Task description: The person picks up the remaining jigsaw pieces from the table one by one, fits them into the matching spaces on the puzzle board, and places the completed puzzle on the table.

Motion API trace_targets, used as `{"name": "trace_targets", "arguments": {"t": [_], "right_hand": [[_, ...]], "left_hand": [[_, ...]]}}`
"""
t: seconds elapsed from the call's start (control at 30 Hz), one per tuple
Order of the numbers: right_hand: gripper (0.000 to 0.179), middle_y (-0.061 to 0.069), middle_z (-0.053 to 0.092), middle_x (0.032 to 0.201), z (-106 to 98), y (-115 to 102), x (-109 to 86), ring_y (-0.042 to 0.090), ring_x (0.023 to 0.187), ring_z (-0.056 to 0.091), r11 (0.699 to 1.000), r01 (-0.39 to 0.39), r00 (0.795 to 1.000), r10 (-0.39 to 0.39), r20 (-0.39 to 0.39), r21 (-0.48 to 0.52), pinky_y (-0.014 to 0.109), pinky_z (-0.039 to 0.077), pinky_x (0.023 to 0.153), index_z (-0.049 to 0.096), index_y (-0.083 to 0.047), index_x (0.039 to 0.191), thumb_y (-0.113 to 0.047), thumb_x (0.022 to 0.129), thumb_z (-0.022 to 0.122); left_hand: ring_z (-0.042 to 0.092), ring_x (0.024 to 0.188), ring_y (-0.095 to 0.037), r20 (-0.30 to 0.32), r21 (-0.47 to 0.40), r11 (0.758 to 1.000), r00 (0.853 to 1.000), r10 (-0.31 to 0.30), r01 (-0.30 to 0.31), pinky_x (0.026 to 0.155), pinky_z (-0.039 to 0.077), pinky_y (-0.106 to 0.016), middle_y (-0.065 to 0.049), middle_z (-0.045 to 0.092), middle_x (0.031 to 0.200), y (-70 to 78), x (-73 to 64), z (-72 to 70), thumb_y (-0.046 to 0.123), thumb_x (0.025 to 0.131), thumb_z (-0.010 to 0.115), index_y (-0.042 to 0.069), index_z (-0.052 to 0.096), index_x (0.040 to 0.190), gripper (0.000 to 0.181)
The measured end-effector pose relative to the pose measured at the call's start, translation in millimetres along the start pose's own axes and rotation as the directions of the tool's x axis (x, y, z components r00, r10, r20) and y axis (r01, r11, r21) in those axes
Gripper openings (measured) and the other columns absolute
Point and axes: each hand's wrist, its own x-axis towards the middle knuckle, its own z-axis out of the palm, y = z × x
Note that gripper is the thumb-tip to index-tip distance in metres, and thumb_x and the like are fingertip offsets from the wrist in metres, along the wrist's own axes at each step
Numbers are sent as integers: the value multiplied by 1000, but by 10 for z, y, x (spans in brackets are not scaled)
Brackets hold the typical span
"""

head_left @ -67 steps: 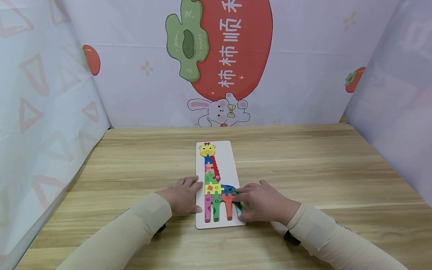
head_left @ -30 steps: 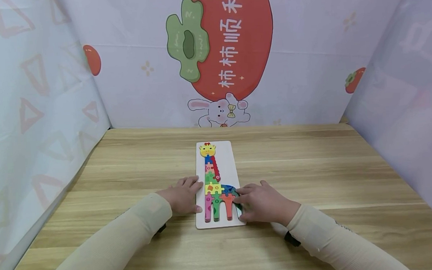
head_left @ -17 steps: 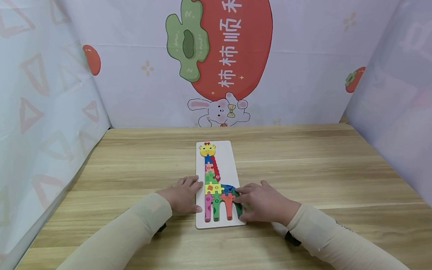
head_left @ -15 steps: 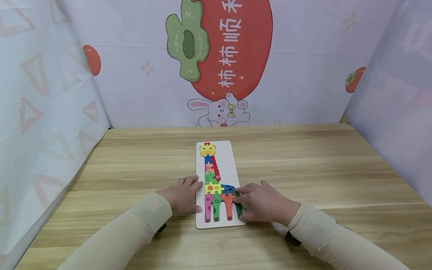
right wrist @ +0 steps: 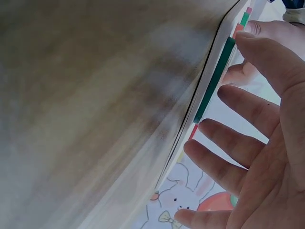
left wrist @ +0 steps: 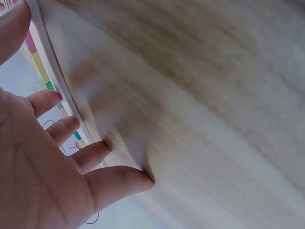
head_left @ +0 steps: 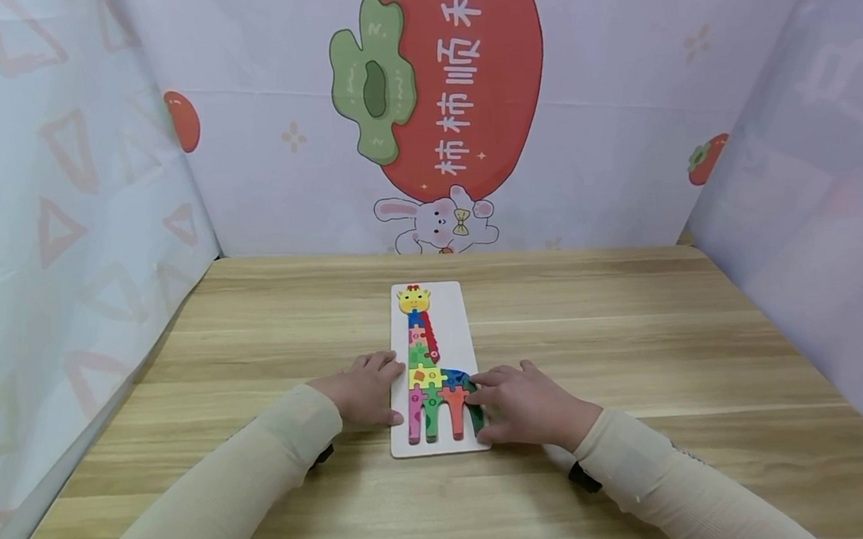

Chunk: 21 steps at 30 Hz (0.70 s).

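Observation:
A white puzzle board (head_left: 450, 318) lies flat on the wooden table, holding a giraffe made of colourful numbered jigsaw pieces. Its yellow head piece (head_left: 413, 299) is at the far end; pink, green and orange leg pieces (head_left: 457, 414) are at the near end. My left hand (head_left: 361, 393) rests at the board's left edge with fingers spread, some touching the table in the left wrist view. On the opposite side, my right hand (head_left: 534, 404) has its fingertips over the right edge, by the dark green piece (right wrist: 215, 78), which it partly covers in the head view.
The wooden table (head_left: 631, 322) extends around the board on every side. White printed cloth hangs behind it, with a big persimmon (head_left: 494, 90) and a rabbit (head_left: 443, 218). Pale cloth walls (head_left: 76, 244) close in the left and right sides.
Both hands stay at the board's edges and the pieces keep their places. Only a very slight shift of the whole head view shows.

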Motion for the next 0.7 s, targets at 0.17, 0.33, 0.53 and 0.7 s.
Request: {"name": "trace_targets", "arguments": {"t": [0.17,0.33,0.53,0.7], "right_hand": [[50,4,56,137,-10,-1,10,26,128,49,1000,-14,1000,14,-12,9,70,30,101,67,-23,125,-47,82,74],[49,3,56,137,-7,-2,9,25,128,49,1000,-18,999,18,-36,9,68,31,103,67,-24,125,-48,83,72],[44,4,57,136,-4,1,9,27,127,50,1000,-13,996,14,-85,12,67,34,101,67,-25,124,-46,85,71],[45,4,57,136,-17,17,0,28,126,51,1000,-13,990,11,-144,-12,67,35,101,67,-24,124,-47,86,69]], "left_hand": [[24,141,-33,5,-40,999,1000,-3,3,105,36,-58,-7,24,157,-20,-3,-13,50,82,72,19,34,150,84],[25,140,-33,0,-90,996,1000,6,-6,105,37,-57,-7,25,156,-46,4,-23,48,83,72,19,35,149,81],[28,138,-31,-20,-134,991,1000,7,-10,105,39,-54,-8,26,155,-67,-13,6,46,84,72,16,36,149,80],[28,138,-31,-53,-142,990,999,-8,0,105,39,-53,-8,27,154,-71,-51,25,47,83,72,15,36,149,81]]}}
